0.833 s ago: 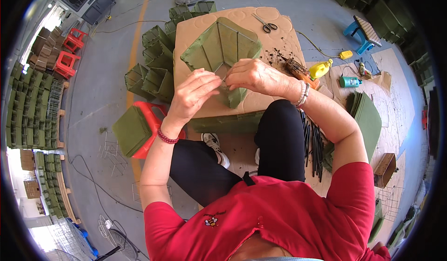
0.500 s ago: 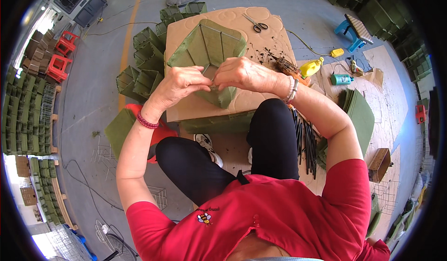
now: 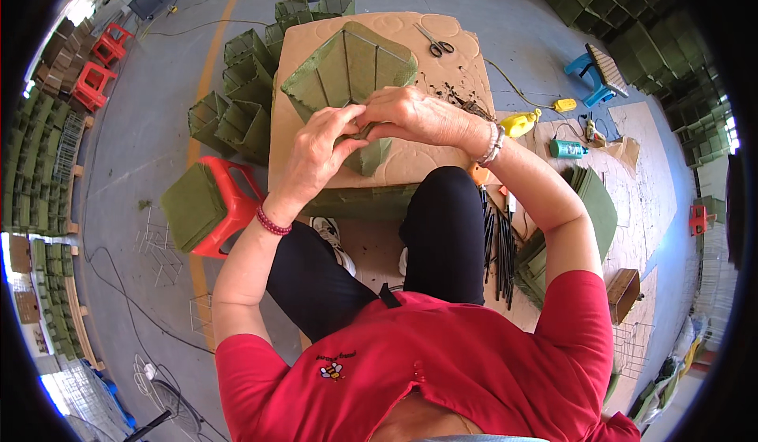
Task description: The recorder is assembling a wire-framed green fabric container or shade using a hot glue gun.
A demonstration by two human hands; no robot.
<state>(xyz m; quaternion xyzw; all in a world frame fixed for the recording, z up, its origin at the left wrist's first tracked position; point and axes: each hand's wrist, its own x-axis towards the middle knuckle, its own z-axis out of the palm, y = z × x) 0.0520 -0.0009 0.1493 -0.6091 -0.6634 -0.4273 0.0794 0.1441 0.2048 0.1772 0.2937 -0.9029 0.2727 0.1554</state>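
A green fabric box on a wire frame point(image 3: 328, 75) lies tilted on the cardboard-topped work surface point(image 3: 442, 154), its open side partly facing me. At its near rim, my left hand point(image 3: 320, 144) is closed, thumb and fingers pinching the green edge. Right beside it, my right hand point(image 3: 414, 117) is also closed on that rim, its fingertips meeting the left ones. The fingers hide the exact spot they grip. Black-handled scissors point(image 3: 436, 42) rest farther back on the cardboard, and small dark scraps lie scattered to the right of the box.
Several finished-looking green boxes point(image 3: 245, 67) stand left of the work surface. A red stool point(image 3: 237, 205) bears stacked green panels point(image 3: 192, 205). On the right are a yellow bottle point(image 3: 519, 122), a teal bottle point(image 3: 568, 149), black rods point(image 3: 497, 245) and more green panels point(image 3: 592, 201).
My hands have drawn closer together at the box's rim, the left wrist turning more upright. The whole view has shifted slightly, showing more of the red stool.
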